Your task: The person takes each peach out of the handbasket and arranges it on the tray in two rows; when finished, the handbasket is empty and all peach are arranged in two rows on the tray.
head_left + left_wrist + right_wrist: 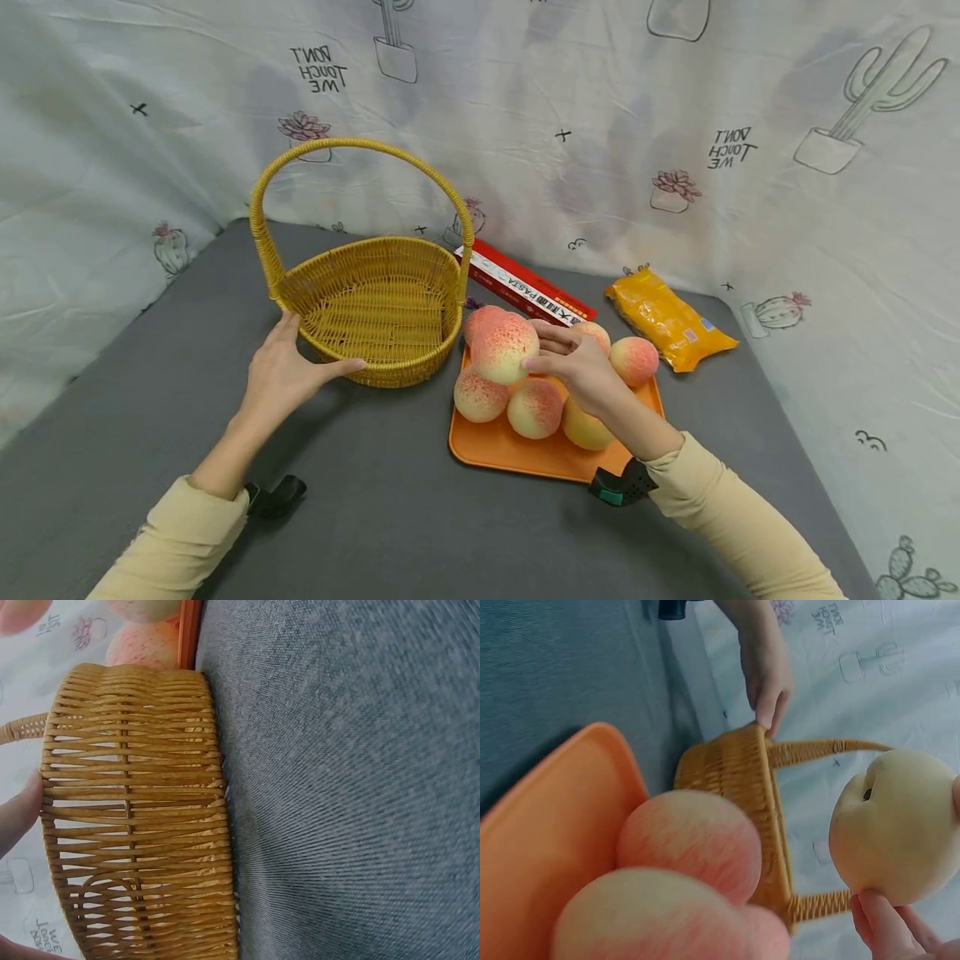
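My right hand (581,367) pinches a peach (506,348) between thumb and fingers, raised over the other peaches; its pale underside with a dark stem pit shows in the right wrist view. Below it, several pink-and-cream peaches (535,408) lie on an orange tray (510,454). To the left stands a yellow wicker basket (375,321) with a tall arched handle and nothing inside. My left hand (281,375) touches its rim at the near left corner, thumb and fingers spread apart. In the left wrist view the thumb tip meets the woven rim.
Behind the tray lies a red pasta box (525,283), partly covered by peaches and the basket. An orange-yellow packet (670,319) is at the back right. A patterned cloth (525,125) hangs behind the grey table (390,517).
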`<state>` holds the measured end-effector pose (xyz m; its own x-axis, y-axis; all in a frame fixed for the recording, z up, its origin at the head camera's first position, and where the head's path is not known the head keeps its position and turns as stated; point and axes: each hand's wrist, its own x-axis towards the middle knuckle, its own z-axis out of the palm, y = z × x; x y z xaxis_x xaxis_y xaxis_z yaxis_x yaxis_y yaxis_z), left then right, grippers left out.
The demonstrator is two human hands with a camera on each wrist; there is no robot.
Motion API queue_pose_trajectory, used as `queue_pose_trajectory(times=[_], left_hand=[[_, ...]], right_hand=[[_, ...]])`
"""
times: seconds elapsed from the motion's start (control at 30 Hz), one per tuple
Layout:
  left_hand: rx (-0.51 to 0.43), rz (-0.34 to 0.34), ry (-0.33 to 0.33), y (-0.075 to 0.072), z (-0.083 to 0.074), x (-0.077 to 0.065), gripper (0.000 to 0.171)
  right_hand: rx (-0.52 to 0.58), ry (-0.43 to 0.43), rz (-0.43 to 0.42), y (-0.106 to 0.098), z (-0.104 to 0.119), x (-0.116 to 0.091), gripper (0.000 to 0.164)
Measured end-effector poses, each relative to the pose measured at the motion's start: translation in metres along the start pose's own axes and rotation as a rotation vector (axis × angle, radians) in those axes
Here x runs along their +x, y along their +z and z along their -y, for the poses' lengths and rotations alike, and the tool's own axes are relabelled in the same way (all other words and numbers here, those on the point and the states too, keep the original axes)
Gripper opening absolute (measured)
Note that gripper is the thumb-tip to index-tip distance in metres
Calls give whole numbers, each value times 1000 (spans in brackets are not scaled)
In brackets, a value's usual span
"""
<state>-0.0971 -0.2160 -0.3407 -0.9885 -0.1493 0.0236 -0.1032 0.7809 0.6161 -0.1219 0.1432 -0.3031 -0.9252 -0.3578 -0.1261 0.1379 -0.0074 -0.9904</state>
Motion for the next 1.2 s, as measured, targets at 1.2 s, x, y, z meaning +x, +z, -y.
queue_pose_trajectory(times=[1.2], left_hand=[[6,16,6,-1,0,3,121]], right_hand=[[114,-43,-466,-129,-40,-110,35]])
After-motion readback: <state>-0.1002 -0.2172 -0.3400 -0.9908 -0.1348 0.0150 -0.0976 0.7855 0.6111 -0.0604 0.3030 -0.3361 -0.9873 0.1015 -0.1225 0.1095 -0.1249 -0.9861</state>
